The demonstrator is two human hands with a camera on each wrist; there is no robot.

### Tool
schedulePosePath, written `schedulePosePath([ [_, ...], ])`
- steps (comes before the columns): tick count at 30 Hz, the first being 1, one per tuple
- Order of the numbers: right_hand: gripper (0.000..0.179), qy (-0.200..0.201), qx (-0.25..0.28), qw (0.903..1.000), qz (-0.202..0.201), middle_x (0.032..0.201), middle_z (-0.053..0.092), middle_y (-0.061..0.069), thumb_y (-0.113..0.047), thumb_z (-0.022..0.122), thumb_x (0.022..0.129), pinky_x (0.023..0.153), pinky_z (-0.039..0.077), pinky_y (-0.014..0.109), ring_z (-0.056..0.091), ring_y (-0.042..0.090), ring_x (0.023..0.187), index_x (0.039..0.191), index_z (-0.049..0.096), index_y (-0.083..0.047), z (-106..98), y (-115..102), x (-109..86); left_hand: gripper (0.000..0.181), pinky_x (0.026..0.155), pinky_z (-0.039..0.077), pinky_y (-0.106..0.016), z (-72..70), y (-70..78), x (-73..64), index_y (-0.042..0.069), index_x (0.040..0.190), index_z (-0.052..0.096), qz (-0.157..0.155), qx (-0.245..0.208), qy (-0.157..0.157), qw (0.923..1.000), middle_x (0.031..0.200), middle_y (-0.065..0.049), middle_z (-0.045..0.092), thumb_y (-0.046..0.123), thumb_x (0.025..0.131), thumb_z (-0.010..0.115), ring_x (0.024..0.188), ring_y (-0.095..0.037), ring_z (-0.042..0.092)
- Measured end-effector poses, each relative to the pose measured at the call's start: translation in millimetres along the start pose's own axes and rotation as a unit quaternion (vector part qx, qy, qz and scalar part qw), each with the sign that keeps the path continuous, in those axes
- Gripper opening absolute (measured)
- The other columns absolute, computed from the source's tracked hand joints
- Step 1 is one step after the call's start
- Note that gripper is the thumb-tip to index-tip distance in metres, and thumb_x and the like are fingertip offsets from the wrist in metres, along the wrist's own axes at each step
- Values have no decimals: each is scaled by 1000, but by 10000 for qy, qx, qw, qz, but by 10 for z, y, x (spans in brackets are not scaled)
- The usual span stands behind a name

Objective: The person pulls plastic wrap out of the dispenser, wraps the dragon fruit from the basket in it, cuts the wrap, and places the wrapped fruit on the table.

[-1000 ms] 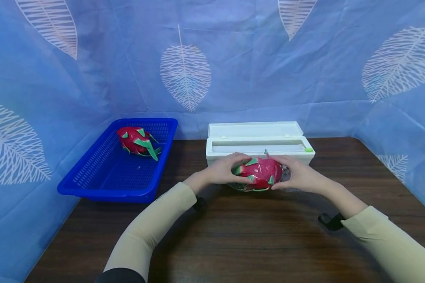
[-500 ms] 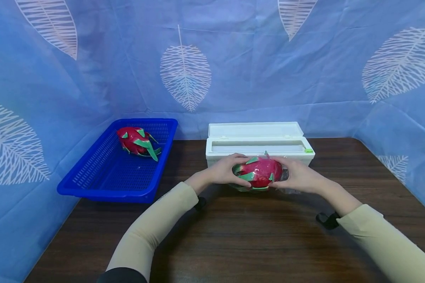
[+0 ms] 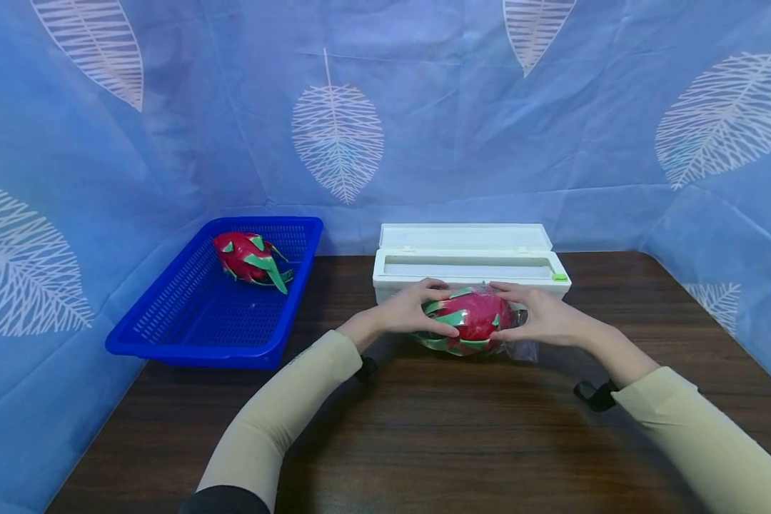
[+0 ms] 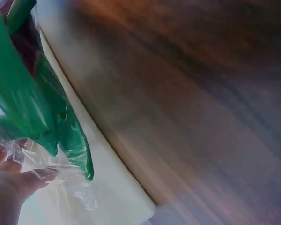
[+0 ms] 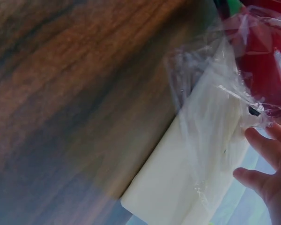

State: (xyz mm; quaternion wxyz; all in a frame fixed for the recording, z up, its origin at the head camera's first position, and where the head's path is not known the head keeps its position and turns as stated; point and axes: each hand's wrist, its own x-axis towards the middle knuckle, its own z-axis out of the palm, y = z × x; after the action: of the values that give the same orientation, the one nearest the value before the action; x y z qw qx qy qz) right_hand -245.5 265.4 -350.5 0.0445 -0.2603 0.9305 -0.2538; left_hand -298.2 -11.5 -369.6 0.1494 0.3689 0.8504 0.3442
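Sleeves (image 3: pixel 697 435), pair, pale beige, over both forearms. Desk (image 3: pixel 456 435), dark wood grain. Left hand (image 3: pixel 405 312), curved round the left end of a dragon fruit, thumb in front. Right hand (image 3: pixel 546 318), gripping the right end, thumb and fingers parted about it. Dragon fruit (image 3: pixel 475 315), one, red with green scales, lying sideways between the hands, before the box; contact with desk unclear. Clear film (image 5: pixel 192 98), around it, loose at the right. White box (image 3: pixel 469 263), lid tipped back. Blue basket (image 3: pixel 189 351), left, holding a second dragon fruit (image 3: pixel 247 257). Leaf-print cloth (image 3: pixel 437 143), blue, behind.
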Motion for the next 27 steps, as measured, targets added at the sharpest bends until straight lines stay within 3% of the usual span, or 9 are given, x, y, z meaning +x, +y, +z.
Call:
schedulePosePath([
  [5,81,-78,44,9999,143,145,39,22,-46,78,79,87,50,55,41,43,127,137,51,3,-22,-34,19,79,94,46,-32,-11,13,-9,22,150,40,75,320,-103,9994,149,-1,34,45,82,75,128,-20,37],
  [12,87,-135,-57,9995,281,138,47,19,-50,79,76,85,53,50,51,36,119,140,48,0,-39,-66,52,92,90,49,-29,-11,107,11,23,154,30,267,880,-94,9957,141,-2,47,51,79,76,120,-16,47],
  [21,92,-157,-196,9992,301,143,41,27,-52,73,82,91,46,60,43,45,127,148,35,0,-67,-78,-57,85,90,48,-26,21,46,11,21,151,36,358,527,6,9980,133,1,55,48,81,76,114,-11,52],
  [24,91,42,-279,9990,355,139,45,27,-50,73,83,89,46,60,46,45,124,148,33,0,-104,-35,-193,84,91,48,-27,32,31,3,21,151,36,404,468,26,9981,133,1,55,49,82,75,115,-11,52],
  [27,80,344,-488,9978,292,124,57,20,-45,77,81,85,50,55,57,38,113,138,43,0,-115,27,-334,84,91,48,-28,33,30,-9,21,151,37,351,410,44,9985,133,1,55,49,82,75,115,-12,52],
])
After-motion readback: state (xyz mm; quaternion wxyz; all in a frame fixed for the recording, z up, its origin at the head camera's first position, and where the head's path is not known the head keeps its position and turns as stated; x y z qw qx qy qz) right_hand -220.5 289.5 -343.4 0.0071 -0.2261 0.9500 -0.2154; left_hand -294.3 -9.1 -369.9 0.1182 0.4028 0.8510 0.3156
